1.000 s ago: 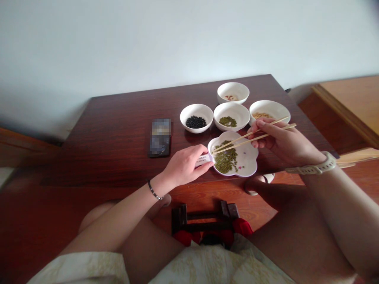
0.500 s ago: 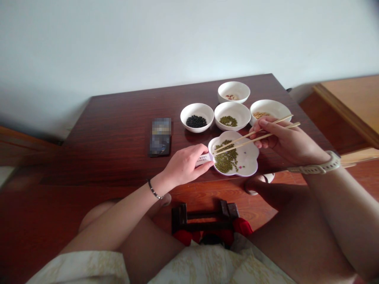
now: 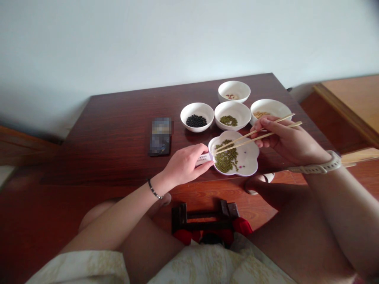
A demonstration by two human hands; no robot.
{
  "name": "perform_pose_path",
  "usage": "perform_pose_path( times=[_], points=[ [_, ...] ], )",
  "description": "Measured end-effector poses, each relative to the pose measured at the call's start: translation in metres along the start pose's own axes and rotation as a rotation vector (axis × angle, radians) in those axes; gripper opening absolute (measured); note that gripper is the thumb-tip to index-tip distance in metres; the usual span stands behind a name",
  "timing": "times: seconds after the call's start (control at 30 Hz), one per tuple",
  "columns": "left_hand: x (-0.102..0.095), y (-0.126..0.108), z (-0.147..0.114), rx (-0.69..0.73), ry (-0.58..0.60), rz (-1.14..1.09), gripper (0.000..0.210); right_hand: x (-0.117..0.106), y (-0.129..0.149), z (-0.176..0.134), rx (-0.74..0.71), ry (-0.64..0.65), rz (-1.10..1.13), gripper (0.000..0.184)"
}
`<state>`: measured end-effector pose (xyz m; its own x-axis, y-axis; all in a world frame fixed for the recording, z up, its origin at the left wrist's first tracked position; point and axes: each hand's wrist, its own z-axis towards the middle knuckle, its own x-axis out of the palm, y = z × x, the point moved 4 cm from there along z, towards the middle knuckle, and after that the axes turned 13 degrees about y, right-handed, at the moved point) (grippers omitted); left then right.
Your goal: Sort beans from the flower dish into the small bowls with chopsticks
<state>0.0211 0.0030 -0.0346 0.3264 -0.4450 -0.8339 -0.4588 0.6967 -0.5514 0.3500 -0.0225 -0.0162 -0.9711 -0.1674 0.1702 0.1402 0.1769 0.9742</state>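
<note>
My left hand (image 3: 187, 162) grips the labelled handle of a white flower-shaped dish (image 3: 250, 156) at the table's front edge. Green mung beans (image 3: 225, 158) lie over the dish's left half. A pair of wooden chopsticks (image 3: 257, 137) is held in my right hand (image 3: 282, 138), above the dish's right side. Their tips are slightly apart and reach over the beans near the handle. Whether a bean sits between the tips is too small to tell. Just behind the dish stands a white bowl (image 3: 241, 114) with some mung beans in it.
Left of that bowl is a white bowl of black beans (image 3: 196, 120). A white bowl with reddish and pale pieces (image 3: 231, 96) stands farther back. Partly behind my right hand is a bowl of tan beans (image 3: 261, 114). A dark phone (image 3: 160, 137) lies on the brown table (image 3: 124, 122).
My right hand and the chopsticks have shifted very slightly to the right. My left hand and the dish stay in place.
</note>
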Motion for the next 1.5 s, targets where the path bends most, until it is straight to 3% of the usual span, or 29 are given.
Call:
perform_pose_path(
  times=[0.23, 0.7, 0.97, 1.5],
  points=[
    [0.0000, 0.0010, -0.0012, -0.004, 0.002, -0.008, 0.017, -0.0012, -0.0004, -0.0014, 0.040, -0.019, 0.047, 0.026],
    [0.0001, 0.0007, 0.0001, -0.002, -0.005, -0.006, 0.018, -0.0023, -0.0017, 0.0000, 0.038, -0.010, -0.016, 0.032],
    [0.0006, 0.0003, -0.0010, 0.004, -0.011, -0.004, 0.017, -0.0017, 0.0016, -0.0017, 0.034, -0.062, 0.003, 0.031],
    [0.0004, 0.0002, -0.0006, -0.004, -0.003, -0.020, 0.017, -0.0102, -0.0031, 0.0019, 0.042, -0.028, 0.012, 0.029]
  ],
)
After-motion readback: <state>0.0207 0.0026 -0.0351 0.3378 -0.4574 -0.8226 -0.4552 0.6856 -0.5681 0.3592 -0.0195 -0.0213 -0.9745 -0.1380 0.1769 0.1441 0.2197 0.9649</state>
